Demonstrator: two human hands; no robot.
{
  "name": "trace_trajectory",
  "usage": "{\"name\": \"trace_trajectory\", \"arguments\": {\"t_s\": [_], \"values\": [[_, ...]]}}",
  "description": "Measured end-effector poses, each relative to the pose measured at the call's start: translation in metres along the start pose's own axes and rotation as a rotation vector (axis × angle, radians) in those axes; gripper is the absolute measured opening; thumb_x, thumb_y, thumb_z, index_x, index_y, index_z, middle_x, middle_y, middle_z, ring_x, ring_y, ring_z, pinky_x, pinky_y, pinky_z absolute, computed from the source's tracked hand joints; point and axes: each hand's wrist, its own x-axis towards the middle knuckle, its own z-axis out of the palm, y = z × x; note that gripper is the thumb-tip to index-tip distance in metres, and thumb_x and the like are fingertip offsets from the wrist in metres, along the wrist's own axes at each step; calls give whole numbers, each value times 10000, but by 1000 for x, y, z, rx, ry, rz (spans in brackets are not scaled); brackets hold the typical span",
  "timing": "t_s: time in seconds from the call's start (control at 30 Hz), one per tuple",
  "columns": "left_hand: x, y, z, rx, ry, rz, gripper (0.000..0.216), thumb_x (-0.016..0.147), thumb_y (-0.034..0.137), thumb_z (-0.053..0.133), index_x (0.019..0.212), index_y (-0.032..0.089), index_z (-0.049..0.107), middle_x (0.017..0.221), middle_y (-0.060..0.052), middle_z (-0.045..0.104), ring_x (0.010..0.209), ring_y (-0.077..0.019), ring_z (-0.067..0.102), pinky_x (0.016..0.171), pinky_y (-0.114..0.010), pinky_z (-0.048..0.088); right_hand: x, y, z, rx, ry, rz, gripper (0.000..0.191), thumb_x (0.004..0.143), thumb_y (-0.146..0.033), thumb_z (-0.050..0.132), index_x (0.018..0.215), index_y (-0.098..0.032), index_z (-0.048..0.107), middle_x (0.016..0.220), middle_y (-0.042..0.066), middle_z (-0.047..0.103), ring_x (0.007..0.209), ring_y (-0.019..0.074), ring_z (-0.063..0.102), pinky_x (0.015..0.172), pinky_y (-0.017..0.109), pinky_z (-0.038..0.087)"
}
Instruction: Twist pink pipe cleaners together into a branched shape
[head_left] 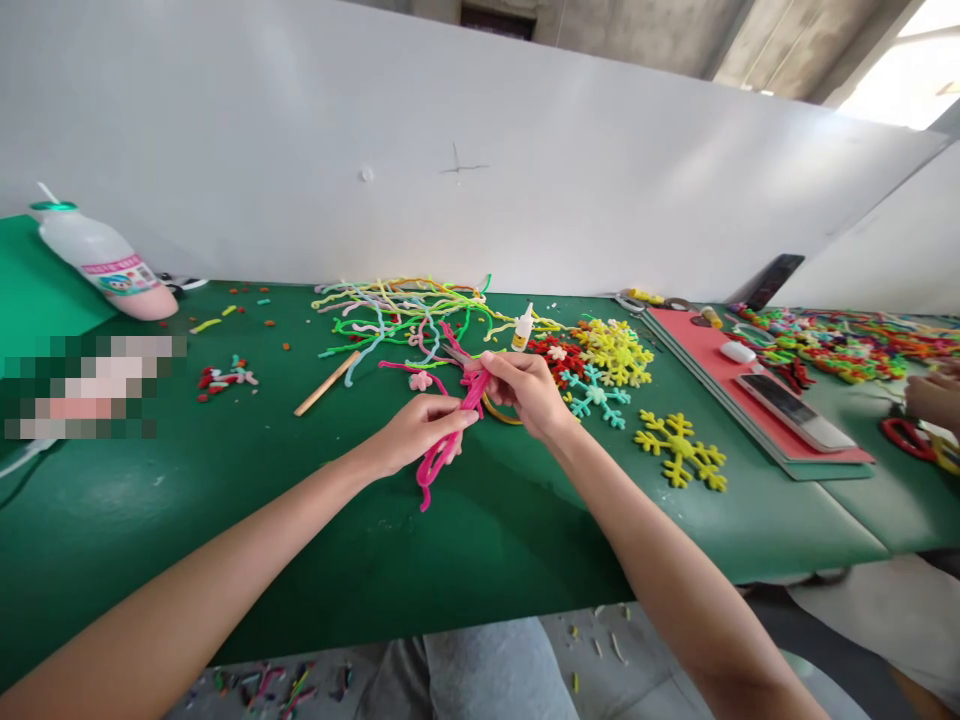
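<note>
A bundle of bright pink pipe cleaners (pixel 448 445) is gripped between my two hands over the table. My left hand (pixel 420 432) pinches it from the left, and a looped end hangs below the fingers. Thumb and fingers of my right hand (pixel 529 392) close on its upper end. Just past the fingertips, scissors show partly: grey blades and a yellow handle loop (pixel 501 410), the rest hidden by the right hand. A small pale pink flower shape (pixel 421 381) lies left of the hands. Behind them stands a small white glue bottle (pixel 523 330).
Loose coloured pipe cleaners (pixel 405 305) spread at the back, near a wooden stick (pixel 327 384). Snowflake shapes in yellow (pixel 681 449), cyan (pixel 596 396) and red lie right. Further right are a phone (pixel 795 412) on a red board and another person's hand (pixel 934 398). A drink bottle (pixel 112 265) leans left.
</note>
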Motion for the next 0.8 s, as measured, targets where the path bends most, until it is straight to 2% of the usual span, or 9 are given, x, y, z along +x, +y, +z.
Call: {"name": "trace_trajectory", "arguments": {"t_s": [0.1, 0.3, 0.57, 0.7, 0.8], "values": [[0, 0, -1, -32, -22, 10, 384, 899, 435, 574, 626, 168, 533, 527, 8, 607, 513, -111, 563, 608, -259, 478, 1, 0, -1, 29, 10, 6, 354, 783, -482, 686, 826, -142, 773, 495, -24, 503, 415, 60, 396, 403, 232, 214], [0, 3, -1, 24, -50, -3, 415, 927, 432, 519, 615, 159, 534, 580, -18, 643, 441, -82, 496, 524, -243, 408, 4, 0, -7, 108, 107, 25, 349, 761, -478, 706, 802, -137, 766, 499, -30, 481, 426, 56, 397, 416, 233, 221], [1, 1, 3, 247, 75, 9, 412, 918, 451, 516, 613, 175, 530, 505, 9, 588, 455, -104, 523, 511, -224, 402, -1, -5, 3, 91, 175, -70, 305, 767, -448, 708, 743, -147, 758, 499, -38, 445, 423, 47, 375, 422, 235, 243], [1, -3, 6, 314, 167, 51, 379, 902, 449, 543, 646, 172, 588, 518, 20, 572, 473, -106, 510, 515, -231, 373, 1, -7, -1, 68, 199, -83, 313, 766, -459, 700, 742, -152, 756, 487, -37, 445, 413, 49, 370, 402, 235, 210], [3, -4, 5, 279, 287, 71, 344, 863, 432, 611, 647, 168, 660, 561, 9, 576, 571, -118, 498, 594, -250, 386, 4, -8, -9, 91, 253, -103, 313, 752, -464, 707, 723, -156, 750, 481, -37, 452, 413, 51, 375, 400, 233, 221]]}}
